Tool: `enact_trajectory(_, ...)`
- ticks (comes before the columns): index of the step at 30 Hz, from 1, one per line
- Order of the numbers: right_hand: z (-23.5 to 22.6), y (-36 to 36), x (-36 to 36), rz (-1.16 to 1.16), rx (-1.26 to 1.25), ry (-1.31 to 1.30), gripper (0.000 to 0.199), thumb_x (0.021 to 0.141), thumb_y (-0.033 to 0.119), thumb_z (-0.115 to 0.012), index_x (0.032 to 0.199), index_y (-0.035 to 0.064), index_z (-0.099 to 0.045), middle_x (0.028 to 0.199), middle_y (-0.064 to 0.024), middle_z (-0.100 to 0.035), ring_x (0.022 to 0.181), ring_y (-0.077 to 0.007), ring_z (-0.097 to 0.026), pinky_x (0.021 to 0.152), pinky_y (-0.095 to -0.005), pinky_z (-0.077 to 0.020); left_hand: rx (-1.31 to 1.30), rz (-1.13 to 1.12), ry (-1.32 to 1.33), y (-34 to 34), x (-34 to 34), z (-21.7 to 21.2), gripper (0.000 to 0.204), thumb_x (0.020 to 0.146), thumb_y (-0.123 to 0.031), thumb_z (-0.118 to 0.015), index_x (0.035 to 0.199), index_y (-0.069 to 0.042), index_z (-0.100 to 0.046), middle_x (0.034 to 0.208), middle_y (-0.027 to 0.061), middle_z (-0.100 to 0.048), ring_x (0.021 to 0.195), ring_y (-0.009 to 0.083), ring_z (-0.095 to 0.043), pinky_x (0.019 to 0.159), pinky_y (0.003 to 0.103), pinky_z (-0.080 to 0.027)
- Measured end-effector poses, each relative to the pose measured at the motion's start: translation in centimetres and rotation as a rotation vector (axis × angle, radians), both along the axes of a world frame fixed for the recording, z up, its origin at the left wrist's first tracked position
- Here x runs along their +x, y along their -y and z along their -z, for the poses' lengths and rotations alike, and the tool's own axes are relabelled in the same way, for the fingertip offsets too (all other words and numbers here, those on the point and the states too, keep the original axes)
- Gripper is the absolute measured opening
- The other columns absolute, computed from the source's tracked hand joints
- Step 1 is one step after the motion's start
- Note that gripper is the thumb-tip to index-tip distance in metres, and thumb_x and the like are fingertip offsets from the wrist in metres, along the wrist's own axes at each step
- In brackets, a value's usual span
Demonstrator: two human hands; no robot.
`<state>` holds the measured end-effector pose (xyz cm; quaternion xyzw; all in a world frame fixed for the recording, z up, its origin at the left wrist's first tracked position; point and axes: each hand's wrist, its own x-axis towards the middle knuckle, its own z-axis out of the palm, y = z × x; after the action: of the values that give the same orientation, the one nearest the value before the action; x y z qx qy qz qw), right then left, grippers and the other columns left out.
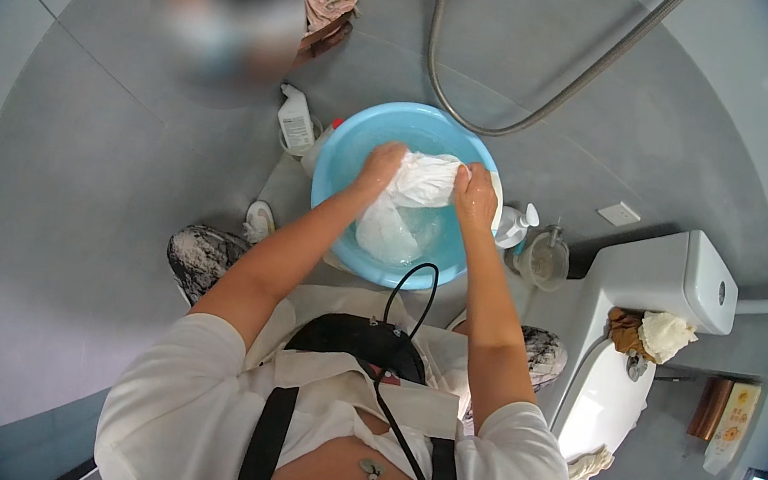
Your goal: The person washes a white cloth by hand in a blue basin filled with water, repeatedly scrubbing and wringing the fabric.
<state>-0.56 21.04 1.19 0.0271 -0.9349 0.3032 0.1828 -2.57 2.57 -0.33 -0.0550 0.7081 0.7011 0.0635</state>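
A wet white cloth (424,182) is stretched between my two hands above a light blue basin (329,167) of water. My left hand (381,164) is closed on the cloth's left end. At its right end, my right hand (476,194) grips it in a fist near the basin's right rim. Part of the cloth hangs down from my left hand into the water and spreads there in a pale, loose bulge. What kind of garment or cloth it is, I cannot tell.
White bottle (296,120) stands left of the basin; pump bottle (515,225) and clear container (545,260) stand to its right. A grey hose (521,121) loops behind it. The toilet (616,384), with cloths on it, is at right. A blurred patch (228,18) covers the upper left.
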Motion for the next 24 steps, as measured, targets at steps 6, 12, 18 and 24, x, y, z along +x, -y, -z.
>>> enact_trajectory(6, 1.4, 0.2, 1.3, -0.257, 0.165, 0.098, 0.052, 0.07, 0.02, -0.064, 0.117, 0.0119, -0.043, 0.118, -0.0159, -0.04, 0.106, -0.0332, -0.042, 0.083, -0.0401, -0.041, -0.831, 0.171, -0.415, 2.5, 1.6, 2.3, 0.053, 0.074, -0.026, -0.062, 0.12, -0.009, -0.043, 0.118, 0.0164, -0.044, 0.107, 0.0299, -0.045, 0.089, 0.037, -0.037)
enact_trajectory(12, 3.2, 1.3, 2.3, -0.205, 0.526, 0.478, 0.073, 0.069, 0.017, -0.063, 0.131, 0.0237, -0.026, 0.132, -0.0135, -0.028, 0.115, -0.0324, -0.035, 0.089, -0.0436, -0.0381, -1.182, 0.454, -0.281, 2.0, 4.0, 2.4, 0.069, 0.074, -0.023, -0.058, 0.133, -0.015, -0.024, 0.129, 0.0171, -0.033, 0.124, 0.0313, -0.026, 0.1, 0.055, -0.016)
enact_trajectory(18, 5.1, 1.6, 1.7, -0.223, 0.629, 0.587, 0.059, 0.075, 0.024, -0.058, 0.128, 0.0163, -0.034, 0.124, -0.0148, -0.04, 0.114, -0.0317, -0.04, 0.09, -0.0411, -0.0384, -1.338, 0.458, -0.215, 1.9, 2.8, 7.2, 0.065, 0.075, -0.02, -0.054, 0.132, -0.012, -0.025, 0.129, 0.0182, -0.034, 0.122, 0.0308, -0.028, 0.101, 0.05, -0.016)
enact_trajectory(24, 8.1, 0.4, -0.7, -0.093, 0.2, 0.815, 0.051, 0.074, 0.03, -0.057, 0.117, 0.0058, -0.048, 0.116, -0.0182, -0.048, 0.11, -0.0342, -0.044, 0.09, -0.0399, -0.0383, -0.626, 0.362, 0.158, 2.4, 1.2, 4.8, 0.058, 0.07, -0.019, -0.058, 0.123, -0.006, -0.038, 0.111, 0.0167, -0.05, 0.098, 0.0317, -0.051, 0.09, 0.04, -0.038)
